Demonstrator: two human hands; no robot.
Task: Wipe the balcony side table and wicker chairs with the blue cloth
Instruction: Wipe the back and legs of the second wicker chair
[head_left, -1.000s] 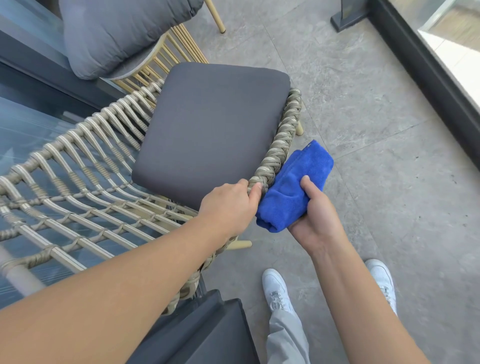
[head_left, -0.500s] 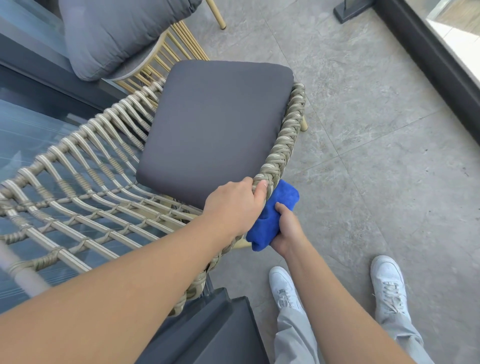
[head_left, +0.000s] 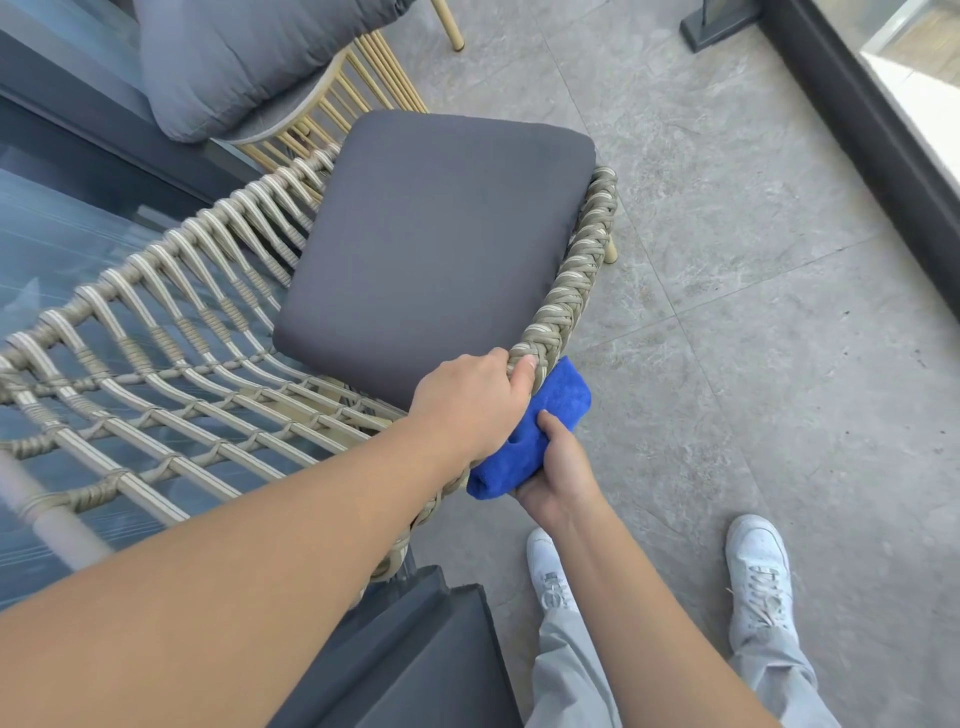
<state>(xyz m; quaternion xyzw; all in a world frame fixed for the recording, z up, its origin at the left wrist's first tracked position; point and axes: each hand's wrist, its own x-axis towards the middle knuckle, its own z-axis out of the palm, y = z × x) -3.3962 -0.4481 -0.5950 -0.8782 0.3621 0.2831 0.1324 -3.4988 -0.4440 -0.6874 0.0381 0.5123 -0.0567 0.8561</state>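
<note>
A wicker chair (head_left: 584, 260) with a woven rope rim and a dark grey seat cushion (head_left: 436, 249) fills the middle of the view. My left hand (head_left: 472, 402) grips the front rim of the chair, fingers curled over the weave. Just outside the rim, my right hand (head_left: 558, 465) holds the folded blue cloth (head_left: 530, 441) and presses it against the rim's outer side, right beside my left hand. Part of the cloth is hidden behind my left hand.
A second chair with a lighter grey cushion (head_left: 249, 57) stands at the back left. A dark grey cushion or table corner (head_left: 415, 654) sits at the bottom centre. Glass (head_left: 62, 249) lies behind the chair's back. My white shoes (head_left: 758, 577) stand on grey floor tiles; a dark railing base (head_left: 862, 119) runs along the right.
My right hand has drawn the blue cloth back along the outer rim toward me, from beside the rim's middle to next to my left hand. My left hand has kept its grip.
</note>
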